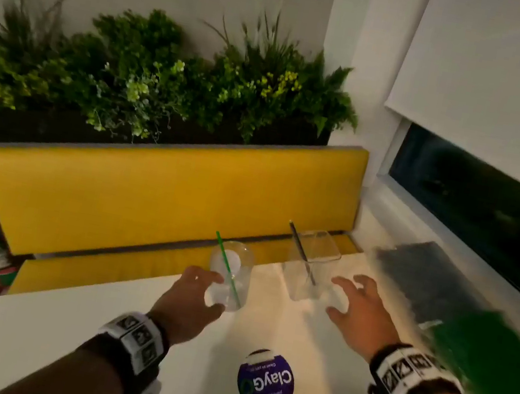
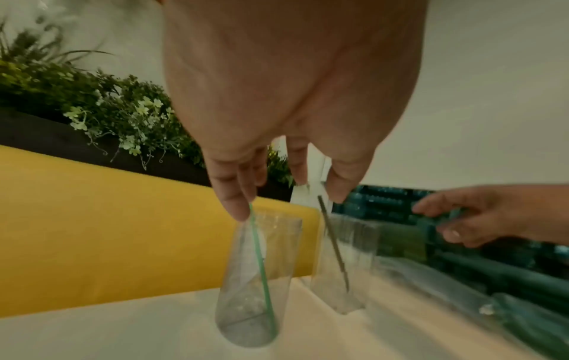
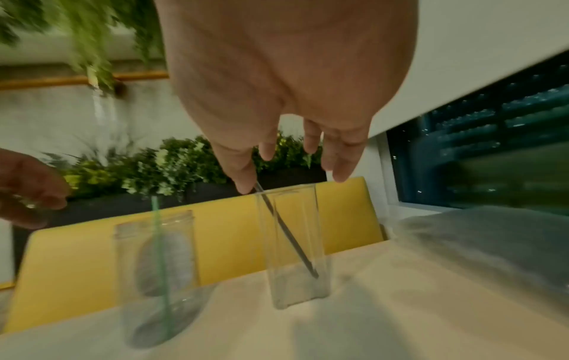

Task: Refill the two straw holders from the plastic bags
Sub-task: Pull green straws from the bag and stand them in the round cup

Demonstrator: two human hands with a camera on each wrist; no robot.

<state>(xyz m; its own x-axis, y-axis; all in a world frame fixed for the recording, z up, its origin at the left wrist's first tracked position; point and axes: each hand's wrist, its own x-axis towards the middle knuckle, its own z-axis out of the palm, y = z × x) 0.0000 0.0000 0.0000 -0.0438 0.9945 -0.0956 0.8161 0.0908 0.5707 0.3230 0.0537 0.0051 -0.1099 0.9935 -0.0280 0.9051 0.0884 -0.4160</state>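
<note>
Head view, nearest first: a round purple ClayGo sticker [image 1: 265, 382] lies on the white table [image 1: 53, 334] at 6 o'clock, between the two forearms. Past it, at about 11 o'clock from the sticker, the left hand [image 1: 189, 302] reaches to the round clear straw holder [image 1: 230, 276], thumb and fingers spread on either side of its wall; whether they press the glass is unclear. One green straw [image 1: 227, 271] leans inside that holder. At 1 o'clock the right hand [image 1: 358, 309] hovers with fingers spread and lightly bent, holding nothing, just beside the square clear straw holder [image 1: 311, 265], which has a single dark straw [image 1: 302, 253] slanting in it. At 3 o'clock on the table's right edge lies a blurred plastic bag of green straws [image 1: 499, 371], and beyond it, at 2 o'clock, a bag of dark straws [image 1: 427, 282]. Farther back runs a yellow bench backrest [image 1: 164, 200], then a planter of green foliage [image 1: 154, 81] against the wall at 12 o'clock.
</note>
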